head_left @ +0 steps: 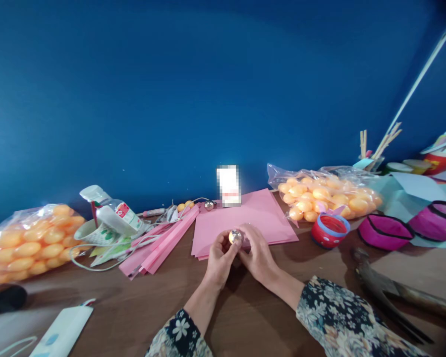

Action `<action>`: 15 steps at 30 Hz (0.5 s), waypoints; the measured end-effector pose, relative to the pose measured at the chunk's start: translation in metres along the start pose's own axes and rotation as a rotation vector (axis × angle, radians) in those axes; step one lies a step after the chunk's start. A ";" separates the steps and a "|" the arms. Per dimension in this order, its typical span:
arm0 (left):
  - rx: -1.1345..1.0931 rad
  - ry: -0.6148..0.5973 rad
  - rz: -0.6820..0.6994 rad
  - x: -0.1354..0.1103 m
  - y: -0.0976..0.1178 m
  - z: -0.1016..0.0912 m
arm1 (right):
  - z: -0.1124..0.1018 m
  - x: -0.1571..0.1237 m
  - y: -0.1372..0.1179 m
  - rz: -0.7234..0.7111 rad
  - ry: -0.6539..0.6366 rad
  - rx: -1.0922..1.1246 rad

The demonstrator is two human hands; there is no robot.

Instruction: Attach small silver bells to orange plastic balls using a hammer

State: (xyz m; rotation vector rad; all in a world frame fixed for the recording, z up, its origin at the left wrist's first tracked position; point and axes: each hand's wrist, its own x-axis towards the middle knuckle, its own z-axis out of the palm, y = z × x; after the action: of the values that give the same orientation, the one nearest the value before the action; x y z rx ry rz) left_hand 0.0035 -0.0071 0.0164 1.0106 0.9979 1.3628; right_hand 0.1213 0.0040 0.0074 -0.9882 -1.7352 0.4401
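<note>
Pinching a small, shiny, silver-coloured ball (235, 237) between thumb and fingers, the left hand (217, 263) holds it at the centre, seen against the near part of a stack of pale pink paper sheets (211, 230); the right hand (262, 255) curls close beside it, fingers bent, though whether their tips press on the ball cannot be told. The likeliest mishap, by judgement, is a slip: a smooth, curved surface offers little grip, and a loosened pinch or an uneven push could send the ball rolling across the brown wooden tabletop (252, 317). Counted: one ball in hand and a second shiny ball (208, 205) near the blue wall (223, 99); two clear plastic bags of orange balls (319, 196), their contents too crowded to number; two magenta fabric containers with black trim (382, 240); one red cup with a pale-blue rim (325, 238); one hammer with a wooden handle (423, 300). The pink sheets overlap too closely for counting.
</note>
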 end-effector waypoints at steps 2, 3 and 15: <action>0.002 -0.002 0.003 0.000 0.001 0.000 | -0.001 0.001 -0.001 0.004 -0.013 0.010; 0.001 -0.005 0.003 -0.001 0.001 0.000 | -0.001 0.001 -0.002 0.008 -0.019 0.015; -0.062 0.024 -0.020 0.001 -0.001 0.003 | -0.001 0.001 0.000 0.023 -0.018 0.037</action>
State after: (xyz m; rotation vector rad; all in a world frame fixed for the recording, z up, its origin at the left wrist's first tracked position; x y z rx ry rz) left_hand 0.0069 -0.0065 0.0169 0.9379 0.9751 1.3843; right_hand 0.1219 0.0041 0.0084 -0.9815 -1.7275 0.4960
